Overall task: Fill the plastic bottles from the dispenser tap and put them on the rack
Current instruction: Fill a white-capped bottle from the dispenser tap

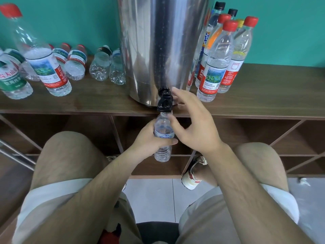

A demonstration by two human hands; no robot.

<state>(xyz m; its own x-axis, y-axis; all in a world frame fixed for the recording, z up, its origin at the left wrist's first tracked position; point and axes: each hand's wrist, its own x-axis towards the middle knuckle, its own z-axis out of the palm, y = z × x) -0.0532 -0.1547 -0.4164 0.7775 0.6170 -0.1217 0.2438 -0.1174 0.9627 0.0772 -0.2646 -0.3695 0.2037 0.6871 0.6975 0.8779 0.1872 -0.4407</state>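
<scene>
A steel dispenser (pixel 158 41) stands on the wooden rack top (pixel 263 95), with its black tap (pixel 164 100) hanging over the front edge. My left hand (pixel 151 138) grips a small clear plastic bottle (pixel 163 127) by its middle, holding it upright with its open mouth right under the tap. My right hand (pixel 191 120) hovers beside the tap with spread, relaxed fingers; a fingertip is close to the tap lever, and whether it touches is unclear. It holds nothing.
Several capped bottles (pixel 226 55) stand upright right of the dispenser. More bottles lie or lean at the left (pixel 51 67), some without caps (pixel 100 66). Open wooden compartments (pixel 246 136) run below the top. My knees and a shoe (pixel 193 175) are close to the rack.
</scene>
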